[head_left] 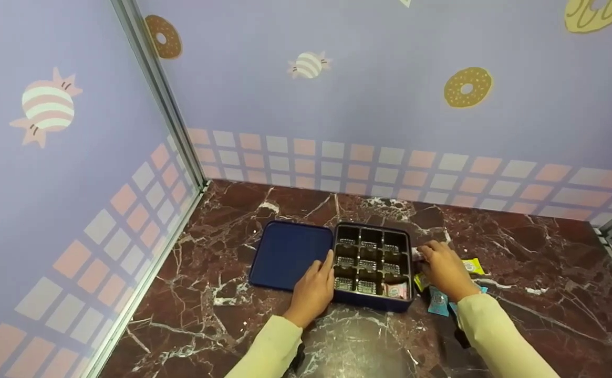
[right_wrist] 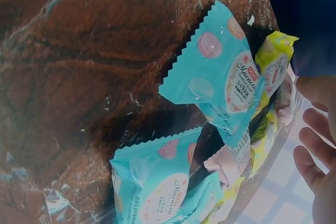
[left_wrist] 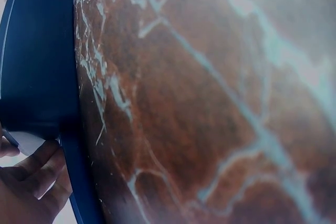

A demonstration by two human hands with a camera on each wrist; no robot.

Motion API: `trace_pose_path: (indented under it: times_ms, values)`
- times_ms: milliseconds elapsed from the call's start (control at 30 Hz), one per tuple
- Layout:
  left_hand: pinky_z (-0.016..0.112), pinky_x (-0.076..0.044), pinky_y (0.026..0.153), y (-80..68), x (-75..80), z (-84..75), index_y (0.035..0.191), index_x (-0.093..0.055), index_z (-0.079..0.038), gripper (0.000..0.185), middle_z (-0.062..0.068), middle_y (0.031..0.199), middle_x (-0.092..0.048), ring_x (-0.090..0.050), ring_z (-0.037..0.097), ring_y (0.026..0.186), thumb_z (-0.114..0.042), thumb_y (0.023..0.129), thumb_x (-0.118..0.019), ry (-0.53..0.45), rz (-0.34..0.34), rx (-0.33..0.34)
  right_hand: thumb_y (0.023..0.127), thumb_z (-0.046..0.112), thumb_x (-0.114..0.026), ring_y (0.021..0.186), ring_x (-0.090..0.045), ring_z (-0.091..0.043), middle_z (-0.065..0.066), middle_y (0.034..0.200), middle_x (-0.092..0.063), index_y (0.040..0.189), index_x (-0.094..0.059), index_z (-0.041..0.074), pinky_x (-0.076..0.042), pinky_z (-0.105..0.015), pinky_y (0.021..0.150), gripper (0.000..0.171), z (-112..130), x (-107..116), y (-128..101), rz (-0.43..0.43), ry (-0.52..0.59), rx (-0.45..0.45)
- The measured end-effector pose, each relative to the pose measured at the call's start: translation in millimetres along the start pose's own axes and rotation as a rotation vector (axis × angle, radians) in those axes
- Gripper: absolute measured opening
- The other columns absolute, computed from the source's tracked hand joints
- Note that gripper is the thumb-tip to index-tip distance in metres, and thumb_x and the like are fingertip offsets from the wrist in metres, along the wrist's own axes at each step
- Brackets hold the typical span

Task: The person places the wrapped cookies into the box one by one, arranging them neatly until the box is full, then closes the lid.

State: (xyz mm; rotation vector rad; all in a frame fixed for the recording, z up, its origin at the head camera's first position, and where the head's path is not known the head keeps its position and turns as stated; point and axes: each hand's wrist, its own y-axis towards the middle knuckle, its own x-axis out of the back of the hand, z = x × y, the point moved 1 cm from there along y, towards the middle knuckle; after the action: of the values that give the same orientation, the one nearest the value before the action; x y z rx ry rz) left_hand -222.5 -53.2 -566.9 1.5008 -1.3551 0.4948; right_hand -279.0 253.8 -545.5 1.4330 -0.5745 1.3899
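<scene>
My left hand (head_left: 313,286) rests on the left edge of the dark blue box (head_left: 373,303), fingers fairly straight, pressing against the rim, not curled round anything I can see. In the left wrist view my fingers (left_wrist: 37,169) touch the blue wall right where it meets the surface (left_wrist: 210,103).

The box has a 3x3 insert w/ nine compartments. Most hold only what look like small shiny liners; the front-right one has a pink-and-white packet (head_left: 396,290) in it. The blue lid (head_left: 287,254) lies flat on the surface just left of the box, touching or nearly touching it, near my left hand.

My right hand (head_left: 442,268) is just beside the box's right wall, on top of a pile of wrapped sweets. It seems to pinch a small pale packet (head_left: 417,254) at the box's edge, but it's too small to be sure, so can't tell the grip. In the right wrist view my fingers (right_wrist: 315,150) hang relaxed, apart from the packets.

The pile: teal packet (right_wrist: 220,72) w/ zigzag edges on top, second teal packet (right_wrist: 152,182) below it, yellow packet (right_wrist: 275,66) behind, close to the box wall, pink one (right_wrist: 231,161) tucked between. All on red-brown marble surface w/ white veins.
</scene>
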Motion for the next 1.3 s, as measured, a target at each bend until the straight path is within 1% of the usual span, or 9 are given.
trace_pose_path:
  times_ms: [233,633,967,1200,1300]
  values:
    - [0.037,-0.051,0.06,-0.6,1.5,-0.1,0.143,-0.049,-0.01,0.044,0.007,0.089,-0.058,-0.054,0.021,0.068,-0.02,0.099,-0.051,0.005,0.0,-0.008,0.077,0.0,-0.075,0.095,-0.058,-0.036,-0.017,0.107,-0.065,0.111,-0.068,-0.002,-0.05,-0.052,0.083,0.034,-1.4,-3.1,2.3,0.033,0.001,-0.034]
    - [0.037,-0.052,0.059,-1.6,1.5,-1.9,0.142,-0.051,-0.01,0.044,0.008,0.089,-0.058,-0.054,0.021,0.066,-0.02,0.099,-0.053,0.007,-0.021,-0.011,0.079,-0.005,-0.067,0.095,-0.058,-0.038,-0.02,0.106,-0.065,0.11,-0.068,-0.003,-0.051,-0.053,0.079,0.031,-2.4,-7.3,11.7,0.025,-0.041,-0.012]
    - [0.036,-0.052,0.062,-1.1,3.2,-1.7,0.143,-0.049,-0.01,0.044,0.007,0.091,-0.058,-0.054,0.02,0.069,-0.019,0.1,-0.051,0.012,-0.001,-0.003,0.077,-0.006,-0.065,0.094,-0.058,-0.04,-0.02,0.104,-0.066,0.108,-0.068,-0.004,-0.05,-0.054,0.078,0.031,-1.4,-10.4,17.8,0.039,-0.08,-0.009]
    - [0.036,-0.052,0.062,-0.9,2.7,-1.7,0.143,-0.049,-0.01,0.045,0.008,0.092,-0.058,-0.054,0.021,0.07,-0.02,0.099,-0.051,0.009,-0.001,-0.001,0.081,-0.004,-0.064,0.098,-0.057,-0.041,-0.02,0.106,-0.065,0.11,-0.068,-0.004,-0.049,-0.057,0.081,0.029,-1.2,-11.6,18.6,0.079,-0.092,-0.042]
    - [0.037,-0.052,0.062,-0.6,2.9,-2.0,0.143,-0.049,-0.011,0.044,0.008,0.092,-0.058,-0.054,0.021,0.07,-0.02,0.1,-0.051,0.003,0.0,0.005,0.081,-0.003,-0.065,0.098,-0.057,-0.041,-0.02,0.106,-0.065,0.109,-0.068,-0.004,-0.049,-0.057,0.081,0.029,-2.0,-13.2,18.4,0.075,-0.097,-0.051]
